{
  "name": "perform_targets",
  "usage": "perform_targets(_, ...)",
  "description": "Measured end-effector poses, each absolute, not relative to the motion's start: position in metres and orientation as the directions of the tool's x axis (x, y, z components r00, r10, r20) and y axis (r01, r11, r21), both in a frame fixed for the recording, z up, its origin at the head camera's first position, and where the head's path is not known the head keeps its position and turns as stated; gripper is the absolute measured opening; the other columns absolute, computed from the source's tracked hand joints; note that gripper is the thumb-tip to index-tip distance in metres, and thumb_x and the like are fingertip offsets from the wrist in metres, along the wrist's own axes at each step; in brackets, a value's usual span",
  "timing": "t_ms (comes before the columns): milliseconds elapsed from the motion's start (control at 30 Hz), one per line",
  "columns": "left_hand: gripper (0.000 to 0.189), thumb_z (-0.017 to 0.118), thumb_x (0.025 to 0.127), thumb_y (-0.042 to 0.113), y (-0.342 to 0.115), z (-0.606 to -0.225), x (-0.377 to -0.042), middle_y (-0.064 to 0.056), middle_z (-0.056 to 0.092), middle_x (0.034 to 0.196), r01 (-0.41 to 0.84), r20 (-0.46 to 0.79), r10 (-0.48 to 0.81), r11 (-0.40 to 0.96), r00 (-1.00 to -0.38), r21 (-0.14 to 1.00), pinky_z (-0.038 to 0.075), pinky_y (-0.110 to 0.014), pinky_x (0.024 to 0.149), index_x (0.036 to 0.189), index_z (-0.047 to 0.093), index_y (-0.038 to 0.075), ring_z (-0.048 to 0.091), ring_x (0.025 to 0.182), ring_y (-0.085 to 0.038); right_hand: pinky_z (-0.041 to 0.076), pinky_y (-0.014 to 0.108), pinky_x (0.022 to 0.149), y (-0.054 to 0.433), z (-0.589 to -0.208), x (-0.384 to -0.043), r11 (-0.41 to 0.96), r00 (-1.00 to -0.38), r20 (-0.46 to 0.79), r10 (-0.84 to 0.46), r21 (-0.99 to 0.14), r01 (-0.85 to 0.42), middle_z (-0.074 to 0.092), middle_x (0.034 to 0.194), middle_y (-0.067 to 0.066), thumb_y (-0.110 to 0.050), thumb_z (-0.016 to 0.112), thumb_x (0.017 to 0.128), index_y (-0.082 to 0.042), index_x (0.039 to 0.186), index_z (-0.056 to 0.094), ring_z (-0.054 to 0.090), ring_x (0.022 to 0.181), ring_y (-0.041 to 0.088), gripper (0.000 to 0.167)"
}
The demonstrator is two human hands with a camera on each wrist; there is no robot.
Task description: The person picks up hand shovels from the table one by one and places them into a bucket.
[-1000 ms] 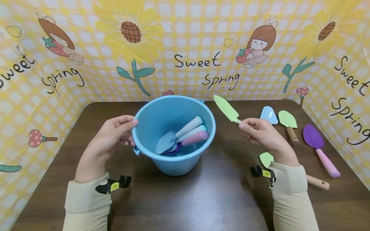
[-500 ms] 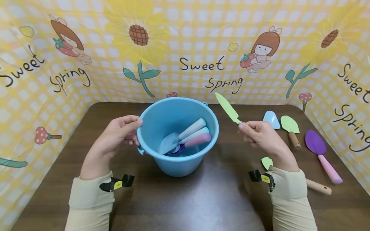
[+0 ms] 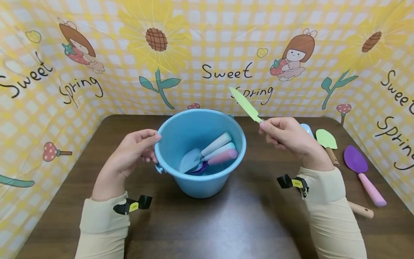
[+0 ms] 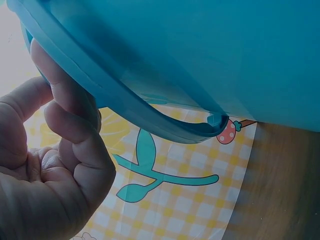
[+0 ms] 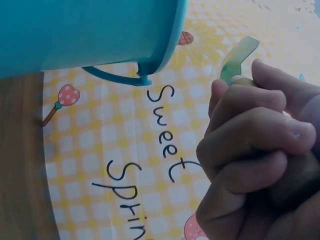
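Observation:
My left hand (image 3: 137,147) pinches the left rim of a blue bucket (image 3: 200,185), thumb over the edge; in the left wrist view the fingers (image 4: 75,95) lie by the rim and its handle (image 4: 165,125). Inside the bucket lean a pale blue trowel (image 3: 191,159), a turquoise handle (image 3: 221,150) and a pink-handled trowel (image 3: 223,157) with a purple blade. Right of the bucket and above its rim, my right hand (image 3: 289,138) grips a narrow green trowel (image 3: 244,102), its blade pointing up and left. The fingers (image 5: 255,125) wrap its handle, mostly hidden.
On the table's right lie a purple trowel (image 3: 355,158) with a pink handle and a green trowel (image 3: 326,139) with a wooden handle. A light blue tool (image 3: 306,128) and a wooden handle (image 3: 361,209) are partly covered by the right arm. Printed cloth (image 3: 213,43) surrounds the table.
My right hand has risen and moved left toward the bucket, carrying the green trowel. The left hand keeps its hold on the rim. The head view has shifted slightly.

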State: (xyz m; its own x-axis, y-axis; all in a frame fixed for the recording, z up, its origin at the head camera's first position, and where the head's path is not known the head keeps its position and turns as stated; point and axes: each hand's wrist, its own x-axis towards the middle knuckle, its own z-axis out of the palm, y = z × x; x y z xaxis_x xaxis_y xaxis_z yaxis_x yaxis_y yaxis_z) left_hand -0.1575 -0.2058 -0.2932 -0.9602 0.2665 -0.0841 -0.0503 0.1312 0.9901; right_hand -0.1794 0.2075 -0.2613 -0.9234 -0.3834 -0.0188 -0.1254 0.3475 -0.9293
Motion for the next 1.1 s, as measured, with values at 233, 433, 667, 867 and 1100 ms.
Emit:
perform_targets(233,0.031,0.058,0.101,0.025,-0.206,-0.293,-0.158,0.003,0.068,0.072,-0.042,-0.075,0.267,0.128,-0.961,0.991,0.049,-0.019,0.054,0.118,0.053,-0.001,0.066,0.054,-0.011,0.027,0.03,0.043,0.2,-0.245,-0.19,0.369,-0.895,-0.025,-0.446,-0.916,-0.158,0.047,0.056,-0.003,-0.031,0.051,0.104,-0.008,0.09,0.064,0.037,0.045,0.01,0.03)
perform_targets(433,0.031,0.058,0.101,0.024,-0.206,-0.293,-0.158,0.003,0.067,0.072,-0.05,-0.081,0.271,0.118,-0.959,0.992,0.049,-0.019,0.053,0.118,0.053,-0.001,0.065,0.054,-0.01,0.037,0.028,0.048,0.192,-0.23,-0.198,0.382,-0.879,-0.035,-0.476,-0.908,-0.171,0.051,0.059,0.0,-0.031,0.052,0.104,-0.004,0.094,0.065,0.043,0.047,0.013,0.031)
perform_targets(667,0.031,0.058,0.101,0.024,-0.205,-0.294,-0.158,0.003,0.067,0.071,-0.056,-0.084,0.264,0.112,-0.961,0.992,0.049,-0.019,0.053,0.117,0.052,-0.002,0.065,0.053,-0.01,0.04,0.027,0.048,0.187,-0.207,-0.208,0.396,-0.851,-0.035,-0.525,-0.895,-0.208,0.052,0.059,0.0,-0.028,0.052,0.104,-0.003,0.094,0.067,0.044,0.047,0.012,0.031)
perform_targets(867,0.03,0.059,0.101,0.024,-0.205,-0.293,-0.158,0.003,0.067,0.07,-0.066,-0.091,0.258,0.105,-0.962,0.992,0.049,-0.019,0.052,0.116,0.052,0.0,0.065,0.053,-0.011,0.038,0.027,0.051,0.184,-0.188,-0.216,0.447,-0.833,-0.07,-0.548,-0.867,-0.221,0.052,0.061,0.001,-0.031,0.052,0.103,-0.005,0.096,0.067,0.045,0.05,0.014,0.031)
perform_targets(1100,0.03,0.058,0.101,0.024,-0.205,-0.295,-0.158,0.003,0.067,0.071,-0.059,-0.085,0.269,0.104,-0.959,0.993,0.049,-0.019,0.053,0.117,0.052,-0.002,0.066,0.054,-0.011,0.038,0.024,0.052,0.169,-0.175,-0.227,0.499,-0.797,-0.147,-0.586,-0.841,-0.211,0.052,0.064,0.003,-0.03,0.053,0.103,-0.003,0.094,0.068,0.044,0.055,0.013,0.032)
